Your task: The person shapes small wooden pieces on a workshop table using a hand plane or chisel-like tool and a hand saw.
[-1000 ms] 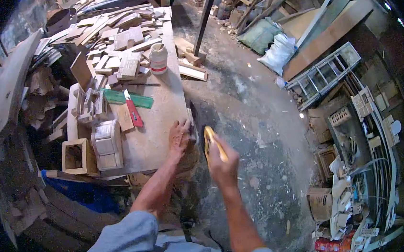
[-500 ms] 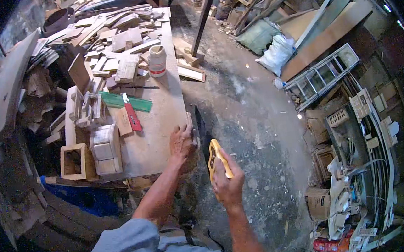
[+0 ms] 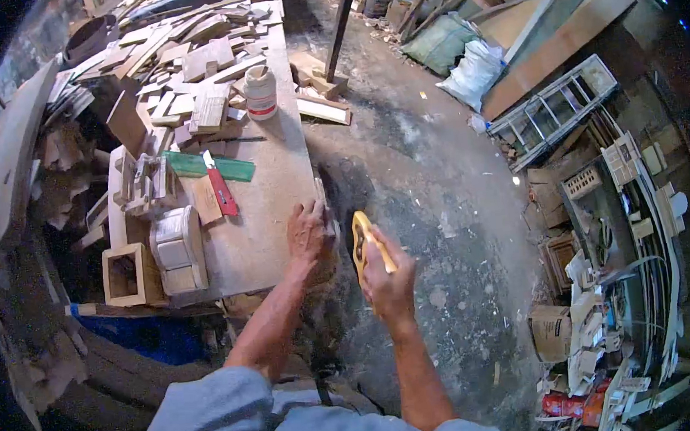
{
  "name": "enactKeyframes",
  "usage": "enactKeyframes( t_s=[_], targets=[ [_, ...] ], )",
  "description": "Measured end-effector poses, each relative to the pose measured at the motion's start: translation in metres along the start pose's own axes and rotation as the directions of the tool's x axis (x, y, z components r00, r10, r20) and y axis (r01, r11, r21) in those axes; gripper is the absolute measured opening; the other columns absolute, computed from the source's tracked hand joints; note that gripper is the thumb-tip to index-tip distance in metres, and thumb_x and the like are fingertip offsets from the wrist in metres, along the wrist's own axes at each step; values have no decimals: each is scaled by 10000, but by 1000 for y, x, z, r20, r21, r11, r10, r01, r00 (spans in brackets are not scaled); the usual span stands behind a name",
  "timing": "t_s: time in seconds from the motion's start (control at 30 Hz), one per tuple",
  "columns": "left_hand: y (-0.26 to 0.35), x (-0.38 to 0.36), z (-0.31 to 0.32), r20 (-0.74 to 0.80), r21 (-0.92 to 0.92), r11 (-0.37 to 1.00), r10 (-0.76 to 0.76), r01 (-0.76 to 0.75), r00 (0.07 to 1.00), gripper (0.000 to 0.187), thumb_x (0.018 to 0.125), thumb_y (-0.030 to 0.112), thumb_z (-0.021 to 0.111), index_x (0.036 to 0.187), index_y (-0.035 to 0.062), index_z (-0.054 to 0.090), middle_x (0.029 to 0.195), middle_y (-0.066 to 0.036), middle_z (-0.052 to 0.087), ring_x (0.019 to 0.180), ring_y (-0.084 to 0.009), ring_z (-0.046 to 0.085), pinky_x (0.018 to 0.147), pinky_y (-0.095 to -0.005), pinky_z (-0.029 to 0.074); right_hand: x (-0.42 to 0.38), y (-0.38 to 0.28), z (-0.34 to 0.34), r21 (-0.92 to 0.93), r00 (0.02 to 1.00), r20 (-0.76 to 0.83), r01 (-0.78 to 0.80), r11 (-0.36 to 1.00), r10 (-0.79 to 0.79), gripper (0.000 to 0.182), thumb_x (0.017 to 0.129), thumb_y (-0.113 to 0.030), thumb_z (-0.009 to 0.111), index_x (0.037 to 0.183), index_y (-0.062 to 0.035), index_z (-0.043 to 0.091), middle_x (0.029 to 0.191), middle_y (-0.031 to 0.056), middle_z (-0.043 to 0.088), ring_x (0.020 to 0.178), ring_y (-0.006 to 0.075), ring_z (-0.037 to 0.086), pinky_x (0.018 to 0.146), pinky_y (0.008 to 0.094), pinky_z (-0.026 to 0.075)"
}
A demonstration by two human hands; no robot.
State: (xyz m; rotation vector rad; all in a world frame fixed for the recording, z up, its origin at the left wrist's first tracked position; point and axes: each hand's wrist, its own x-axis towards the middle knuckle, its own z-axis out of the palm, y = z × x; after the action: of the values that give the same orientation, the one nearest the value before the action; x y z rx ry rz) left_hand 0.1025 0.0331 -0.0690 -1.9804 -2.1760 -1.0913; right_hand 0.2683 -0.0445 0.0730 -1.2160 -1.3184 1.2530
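My right hand [image 3: 390, 275] is wrapped round the yellow handle of a saw [image 3: 360, 243], off the right edge of the workbench [image 3: 257, 244]. The saw's blade is dark and hard to make out. At the bench edge my left hand [image 3: 307, 233] presses on a thin pale wood piece [image 3: 320, 193], its fingers bent over the edge. Left of that hand lie a red-handled cutter [image 3: 221, 192] and a green strip [image 3: 230, 170]. A white jar [image 3: 260, 93] with a red band stands farther back on the bench.
Wood offcuts [image 3: 204, 59] are heaped at the back of the bench. A square wooden frame [image 3: 129, 275] and a curved wooden block [image 3: 177, 251] sit at its front left. On the floor at the right are a white sack [image 3: 474, 74], a ladder [image 3: 553, 111] and a carton [image 3: 551, 333].
The view has shifted slightly. My right hand and the saw have moved a little up and remain beside the bench edge. My left hand keeps its place at the edge.
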Motion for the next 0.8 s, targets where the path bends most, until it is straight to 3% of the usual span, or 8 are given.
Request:
enactKeyframes(
  t_s=[0.07,0.2,0.3,0.4,0.47,0.57,0.67,0.8],
  targets=[
    [-2,8,1,-23,17,1000,-12,12,1000,157,929,210,584,965,68,641,950,-105,623,918,-328,568,802,-429,495,-16,-2,-13,-58,997,27,74,996,-72,411,1016,-204,553,1368,9,550,615,-55,425,443,21,371,382,207,325],
    [-5,7,-1,15,8,1000,7,-7,1000,167,925,204,576,1003,72,642,971,-101,632,916,-328,570,797,-435,500,-43,-30,-21,51,1000,-4,-26,998,26,425,1015,-219,557,1363,24,548,623,-56,436,452,23,382,378,209,322],
    [-4,2,4,16,19,1000,18,-18,1000,184,907,180,571,1043,77,640,986,-96,637,917,-325,571,795,-431,502,24,8,2,19,998,51,36,999,-37,424,1013,-214,559,1359,29,549,626,-59,438,465,24,391,381,208,320],
    [-4,16,-5,35,9,1000,16,-16,999,210,884,157,572,1067,78,638,997,-99,641,924,-326,573,799,-432,502,18,-8,-1,6,998,39,40,999,-40,396,1008,-187,563,1339,30,560,633,-60,447,470,21,386,386,206,320],
    [-5,5,-2,68,-11,1000,-7,8,998,221,866,146,578,1067,75,638,999,-104,642,933,-329,574,803,-438,500,-42,-65,-10,103,983,0,-182,978,183,380,1006,-174,565,1333,20,568,636,-65,453,471,17,379,387,204,318],
    [-3,7,-5,74,3,1000,1,-1,997,197,870,150,584,1043,71,632,998,-110,643,940,-337,574,802,-438,498,-23,-13,-17,18,999,14,-40,999,39,374,999,-141,560,1335,22,565,623,-71,445,454,14,361,383,205,306],
    [-9,6,6,-30,-62,998,32,-34,999,142,866,161,610,977,73,623,969,-114,644,908,-345,580,796,-434,498,20,-31,7,170,977,75,-212,962,202,403,1009,-191,553,1359,9,549,617,-75,420,444,20,358,377,213,310],
    [6,4,-7,10,-122,991,56,-54,998,97,868,165,627,906,77,611,927,-126,643,859,-357,588,794,-437,498,6,0,2,81,996,19,-86,993,85,432,1001,-214,563,1369,11,538,613,-50,423,440,37,362,383,218,317]
  ],
)
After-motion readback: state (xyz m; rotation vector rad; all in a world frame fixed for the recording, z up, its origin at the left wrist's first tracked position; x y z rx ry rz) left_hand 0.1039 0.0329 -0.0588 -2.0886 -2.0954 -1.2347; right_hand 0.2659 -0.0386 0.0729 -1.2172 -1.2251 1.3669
